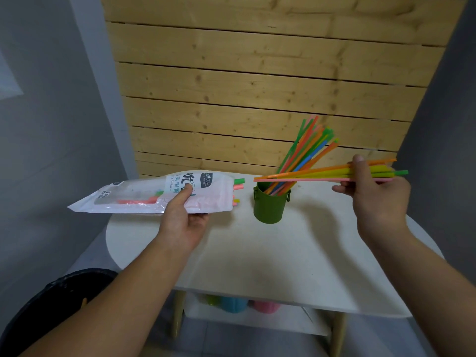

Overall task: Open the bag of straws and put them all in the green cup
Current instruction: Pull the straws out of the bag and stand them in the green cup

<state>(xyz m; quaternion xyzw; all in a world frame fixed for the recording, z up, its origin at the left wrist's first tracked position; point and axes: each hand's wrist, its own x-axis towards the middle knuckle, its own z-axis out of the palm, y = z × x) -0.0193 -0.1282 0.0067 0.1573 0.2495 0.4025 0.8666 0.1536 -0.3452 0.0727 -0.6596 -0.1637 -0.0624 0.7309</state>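
The green cup (270, 206) stands upright on the white table, with several coloured straws (306, 150) leaning up and to the right out of it. My left hand (184, 217) grips the white and pink straw bag (144, 194) flat above the table's left edge. The bag's open end faces the cup, and a few straw tips (239, 184) stick out of it. My right hand (378, 194) pinches a bunch of straws (316, 173) lying level, their free ends just above the cup's rim.
The white table (257, 266) has a rounded edge and a lower shelf holding blue, pink and green items (237, 304). A wooden slat wall (257, 86) rises behind it. A black bin (56, 313) sits at the lower left on the floor.
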